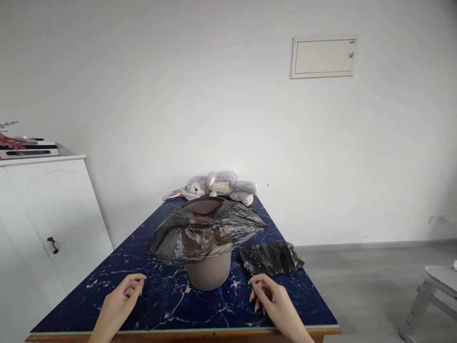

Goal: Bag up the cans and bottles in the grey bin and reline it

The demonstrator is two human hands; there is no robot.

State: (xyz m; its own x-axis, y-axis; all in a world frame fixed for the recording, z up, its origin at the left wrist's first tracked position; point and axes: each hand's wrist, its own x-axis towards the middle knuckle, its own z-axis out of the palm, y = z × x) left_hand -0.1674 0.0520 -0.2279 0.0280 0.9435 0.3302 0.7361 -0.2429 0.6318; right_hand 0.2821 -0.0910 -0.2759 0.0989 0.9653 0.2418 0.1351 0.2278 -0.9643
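Observation:
A grey-brown trash bin (208,274) stands upright on the dark blue marble-patterned tabletop. A thin black plastic bag (210,243) drapes over its front rim and flares out to both sides, while part of the back rim is bare. My left hand (123,297) rests at the table's near left, apart from the bin, its fingers loosely curled with nothing in them. On the other side, my right hand (271,300) is also empty and loosely curled, just in front of a second, bunched black plastic bag (271,258).
A grey plush rabbit (217,186) lies on its side at the table's far end by the wall. At left stands a white cabinet (46,209) with items on top. A light-coloured stool (435,290) is on the floor at right.

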